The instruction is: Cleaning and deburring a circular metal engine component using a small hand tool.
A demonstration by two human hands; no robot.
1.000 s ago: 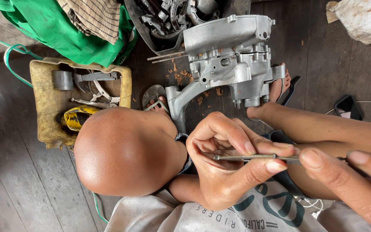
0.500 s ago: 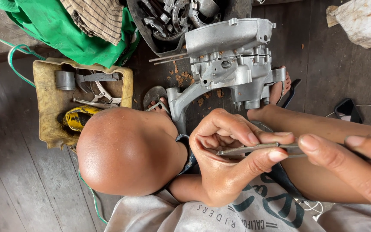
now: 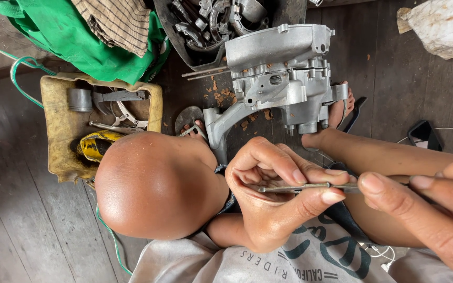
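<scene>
Metal, thin and grey, the rod (image 3: pixel 302 186) lay pinched in the left hand (image 3: pixel 273 194), near the knee. Since a second before, the right hand (image 3: pixel 425 209) had slid closer along it, fingers gripping its end.

Matt cast-metal engine casing (image 3: pixel 281 78) (dusty) — rough wooden floorboards (image 3: pixel 22 230)

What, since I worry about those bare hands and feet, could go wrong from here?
1. The thin metal strip, pinched between the left hand and right hand, might slip and nick the left thumb pressing on it.
2. The engine casing stands right beside the bare foot; if knocked, it could tip onto the toes.
</scene>
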